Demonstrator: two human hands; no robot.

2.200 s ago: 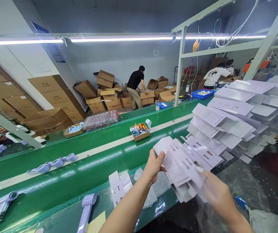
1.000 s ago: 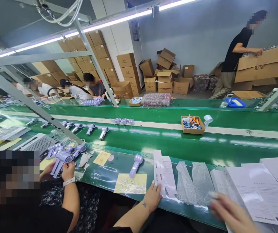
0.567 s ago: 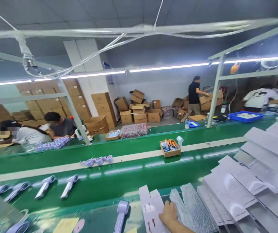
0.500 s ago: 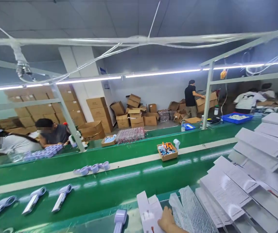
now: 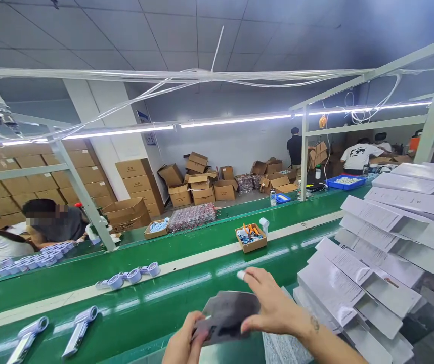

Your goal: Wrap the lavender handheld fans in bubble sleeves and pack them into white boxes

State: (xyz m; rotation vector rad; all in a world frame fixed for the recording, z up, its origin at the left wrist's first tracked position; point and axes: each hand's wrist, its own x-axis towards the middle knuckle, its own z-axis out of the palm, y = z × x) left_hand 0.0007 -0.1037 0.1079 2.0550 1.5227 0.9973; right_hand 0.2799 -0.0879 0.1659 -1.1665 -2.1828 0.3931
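Note:
Low in the view, both my hands hold a flat grey carton blank over the near edge of the green conveyor belt. My left hand grips its lower left corner from below. My right hand pinches the right side, with the thumb under it and the fingers spread above. Fanned stacks of white printed flat cartons lie just right of my right hand. A sheet of bubble wrap shows under my right wrist.
Lilac hand-held fans and a lilac cluster lie on the belt to the left. A small cardboard tray of tools sits mid-belt. A seated person works across the belt. Other people stand among brown boxes at the back.
The view has swung from the bench up and to the right. My left hand left the white carton on the bench. Both hands now hold a flat carton up in front of me.

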